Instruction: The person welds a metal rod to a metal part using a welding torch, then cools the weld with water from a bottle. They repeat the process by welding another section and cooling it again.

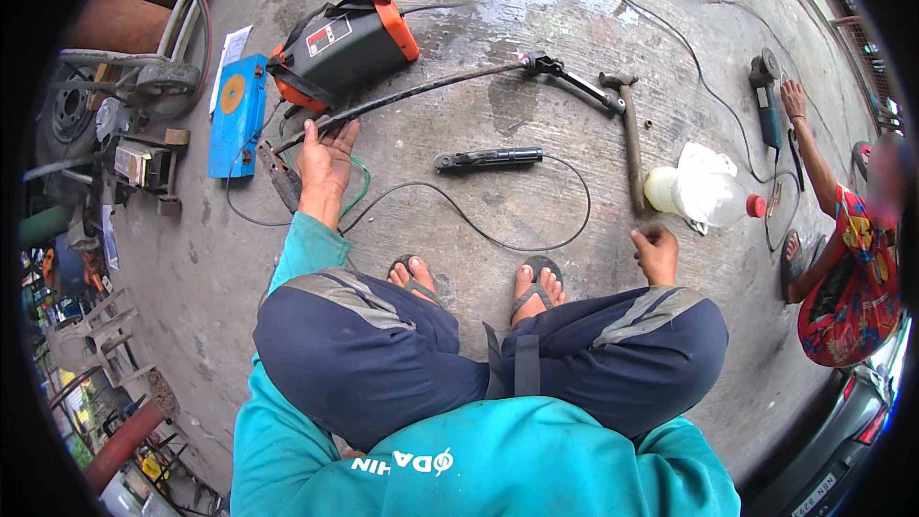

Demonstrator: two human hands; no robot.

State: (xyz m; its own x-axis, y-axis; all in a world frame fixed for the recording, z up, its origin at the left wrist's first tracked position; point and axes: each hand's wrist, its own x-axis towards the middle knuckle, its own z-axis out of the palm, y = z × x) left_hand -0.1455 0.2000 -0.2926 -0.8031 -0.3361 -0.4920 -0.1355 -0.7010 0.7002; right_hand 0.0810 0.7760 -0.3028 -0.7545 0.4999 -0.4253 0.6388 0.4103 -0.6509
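Note:
I squat on a concrete floor in sandals. My left hand [326, 159] reaches forward with fingers spread over the near end of a long dark rod [412, 92]; whether it grips the rod I cannot tell. The rod runs up and right to a clamp-like head [543, 63]. An orange and black welding machine [345, 41] stands just beyond the hand. My right hand [656, 251] hangs by my right knee with fingers curled, holding nothing visible. A black electrode holder [488, 159] with a thin cable lies between the hands.
A hammer [631, 134] and a clear plastic bottle with a red cap [704, 194] lie to the right. Another person [847, 268] squats at the far right, a hand near an angle grinder [766, 96]. A blue box [237, 113], pliers and scrap metal sit left.

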